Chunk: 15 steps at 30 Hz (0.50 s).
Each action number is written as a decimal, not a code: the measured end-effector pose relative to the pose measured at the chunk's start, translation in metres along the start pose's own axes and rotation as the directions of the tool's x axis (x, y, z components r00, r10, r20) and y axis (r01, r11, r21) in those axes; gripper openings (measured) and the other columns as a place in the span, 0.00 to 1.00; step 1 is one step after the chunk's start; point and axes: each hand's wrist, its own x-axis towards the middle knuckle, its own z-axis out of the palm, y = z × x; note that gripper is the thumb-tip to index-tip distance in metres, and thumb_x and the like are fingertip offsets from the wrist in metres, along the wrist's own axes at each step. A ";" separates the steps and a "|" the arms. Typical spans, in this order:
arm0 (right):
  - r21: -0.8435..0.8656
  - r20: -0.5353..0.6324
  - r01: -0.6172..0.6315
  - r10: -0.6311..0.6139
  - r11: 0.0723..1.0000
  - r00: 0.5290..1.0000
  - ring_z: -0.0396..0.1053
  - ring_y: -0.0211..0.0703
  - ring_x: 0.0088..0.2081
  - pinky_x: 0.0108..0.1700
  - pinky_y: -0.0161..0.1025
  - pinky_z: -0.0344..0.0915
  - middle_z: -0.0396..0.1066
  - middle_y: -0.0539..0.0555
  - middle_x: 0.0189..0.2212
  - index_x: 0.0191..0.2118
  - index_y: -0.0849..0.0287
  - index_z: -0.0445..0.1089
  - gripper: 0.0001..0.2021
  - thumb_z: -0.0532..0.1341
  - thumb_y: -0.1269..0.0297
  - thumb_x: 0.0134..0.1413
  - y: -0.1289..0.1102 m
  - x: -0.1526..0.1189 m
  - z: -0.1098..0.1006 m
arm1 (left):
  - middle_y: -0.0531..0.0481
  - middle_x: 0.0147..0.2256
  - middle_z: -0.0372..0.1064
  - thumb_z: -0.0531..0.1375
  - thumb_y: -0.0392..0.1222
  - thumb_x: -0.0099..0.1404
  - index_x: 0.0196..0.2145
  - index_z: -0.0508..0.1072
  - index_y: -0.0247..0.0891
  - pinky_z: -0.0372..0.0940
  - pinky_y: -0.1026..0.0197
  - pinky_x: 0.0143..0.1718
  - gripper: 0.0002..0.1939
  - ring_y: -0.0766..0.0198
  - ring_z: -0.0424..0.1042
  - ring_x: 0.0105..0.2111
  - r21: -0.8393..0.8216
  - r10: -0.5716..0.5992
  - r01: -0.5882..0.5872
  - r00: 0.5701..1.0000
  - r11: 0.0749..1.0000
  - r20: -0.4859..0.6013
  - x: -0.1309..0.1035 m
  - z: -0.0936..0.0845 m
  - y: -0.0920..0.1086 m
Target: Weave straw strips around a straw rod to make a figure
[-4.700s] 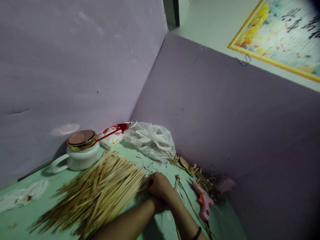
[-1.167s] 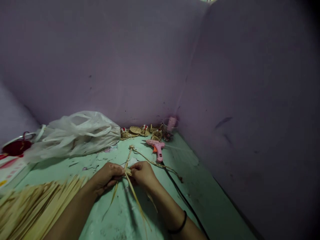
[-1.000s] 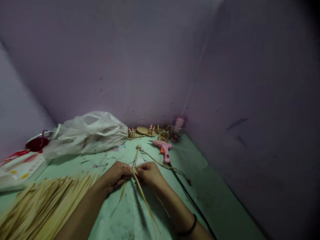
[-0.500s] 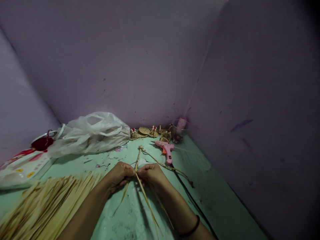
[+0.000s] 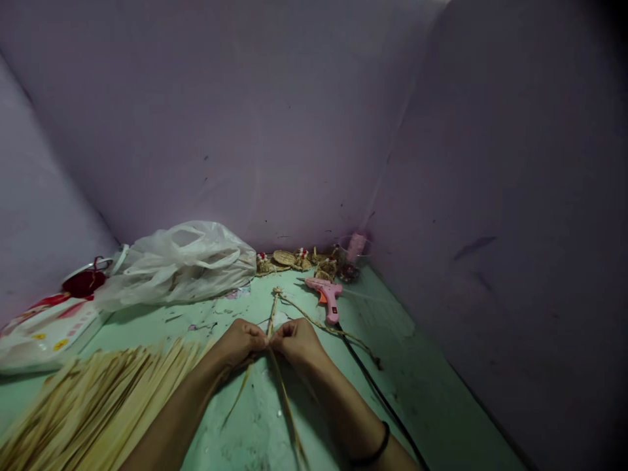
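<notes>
A straw braid (image 5: 273, 309) runs from a knot on the green table down to my two hands, which meet at its near end. My left hand (image 5: 244, 341) is closed in a pinch on the braid's left side. Opposite it, my right hand (image 5: 296, 339) pinches the braid from the right, fingertips almost touching the left ones. Loose straw strands (image 5: 285, 399) hang from between the hands toward me, and one thin strand (image 5: 240, 392) trails under the left hand. A finished braided cord (image 5: 314, 319) leads from the same knot off to the right.
Behind the right hand lies a pink glue gun (image 5: 326, 296) with a black cable (image 5: 377, 389). Flat straw strips (image 5: 103, 405) spread at the left. A white plastic bag (image 5: 191, 268), a red and white package (image 5: 53, 330) and small woven ornaments (image 5: 294, 258) sit along the wall.
Both hands stay at the braid's end. The loose strands below them have come closer together; the one formerly apart under the right forearm no longer shows separately.
</notes>
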 end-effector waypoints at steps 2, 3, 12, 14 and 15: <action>0.038 0.096 -0.012 0.008 0.999 0.995 0.50 0.28 0.13 0.18 0.29 0.45 0.56 0.45 0.09 0.15 0.64 0.65 0.05 0.56 0.71 0.34 -0.005 -0.003 -0.006 | 0.60 0.07 0.46 0.55 0.40 0.38 0.11 0.60 0.34 0.36 0.68 0.13 0.08 0.77 0.42 0.10 0.006 0.010 -0.010 1.000 1.000 -0.014 0.000 0.001 0.001; 0.063 0.150 -0.020 0.011 0.998 0.989 0.48 0.28 0.13 0.17 0.29 0.45 0.55 0.45 0.09 0.15 0.64 0.64 0.06 0.55 0.71 0.35 -0.008 -0.005 -0.009 | 0.60 0.07 0.46 0.55 0.40 0.38 0.11 0.60 0.34 0.36 0.68 0.13 0.08 0.77 0.43 0.10 0.009 0.009 -0.008 1.000 1.000 -0.017 -0.001 0.002 0.002; 0.269 0.107 -0.026 -0.003 0.963 0.994 0.50 0.26 0.13 0.18 0.27 0.47 0.56 0.43 0.10 0.17 0.63 0.58 0.07 0.58 0.76 0.35 -0.011 -0.005 -0.004 | 0.59 0.09 0.51 0.58 0.41 0.39 0.16 0.66 0.32 0.37 0.68 0.13 0.08 0.77 0.44 0.10 -0.084 -0.013 0.009 0.999 0.996 -0.043 -0.008 0.005 0.004; 0.335 0.170 -0.128 0.074 0.933 0.983 0.53 0.28 0.13 0.18 0.28 0.50 0.57 0.44 0.10 0.19 0.62 0.57 0.06 0.56 0.75 0.38 -0.015 -0.009 -0.002 | 0.56 0.11 0.55 0.58 0.42 0.40 0.16 0.66 0.31 0.39 0.68 0.14 0.09 0.76 0.47 0.11 -0.102 0.016 -0.018 1.000 0.995 -0.018 -0.008 0.006 0.003; 0.370 0.221 -0.191 0.114 0.909 0.969 0.55 0.30 0.13 0.19 0.29 0.52 0.58 0.45 0.10 0.20 0.62 0.57 0.05 0.55 0.74 0.40 -0.017 -0.011 -0.002 | 0.55 0.12 0.57 0.58 0.43 0.41 0.16 0.67 0.31 0.40 0.68 0.15 0.10 0.75 0.49 0.12 -0.106 0.034 -0.033 0.999 0.994 0.005 -0.007 0.006 0.003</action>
